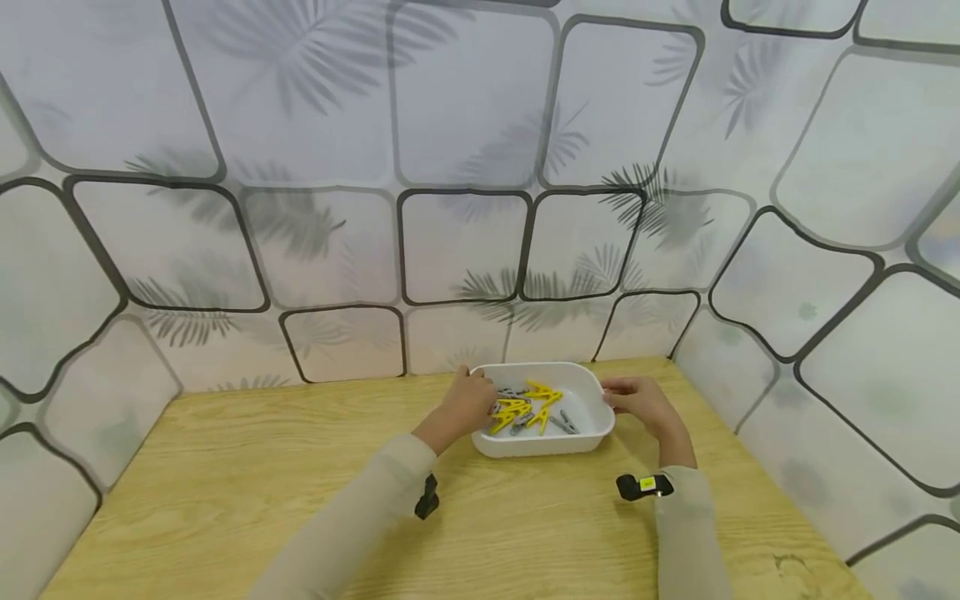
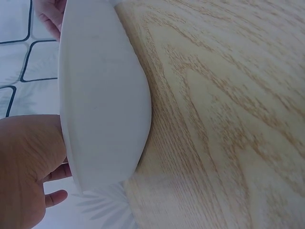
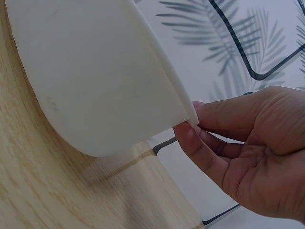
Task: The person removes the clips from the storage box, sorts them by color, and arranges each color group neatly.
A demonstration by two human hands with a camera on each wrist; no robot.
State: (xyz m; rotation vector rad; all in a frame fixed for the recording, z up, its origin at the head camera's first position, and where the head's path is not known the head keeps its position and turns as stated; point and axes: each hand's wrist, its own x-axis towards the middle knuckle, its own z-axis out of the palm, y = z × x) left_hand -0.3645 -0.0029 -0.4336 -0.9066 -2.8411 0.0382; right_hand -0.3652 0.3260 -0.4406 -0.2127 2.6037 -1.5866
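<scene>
A white plastic basin (image 1: pixel 540 447) sits on the wooden table, holding several yellow clothespins (image 1: pixel 513 407) and grey clothespins (image 1: pixel 564 422). My left hand (image 1: pixel 470 402) grips its left rim, partly covering that end. In the left wrist view, the palm lies against the rim of the basin (image 2: pixel 105 95) and two fingertips show past its edge; the other fingers are hidden. At the opposite end, my right hand (image 1: pixel 643 402) pinches the right rim. The right wrist view shows that thumb and the fingers (image 3: pixel 195 148) closed around the basin's lip.
Light wood-grain table (image 1: pixel 247 483) extends to the left and in front of the basin. A patterned wall covering (image 1: pixel 337 250) stands close behind the basin, and another patterned side (image 1: pixel 847 400) rises on the right. Dark wrist cameras (image 1: pixel 643 486) are strapped at the sleeves.
</scene>
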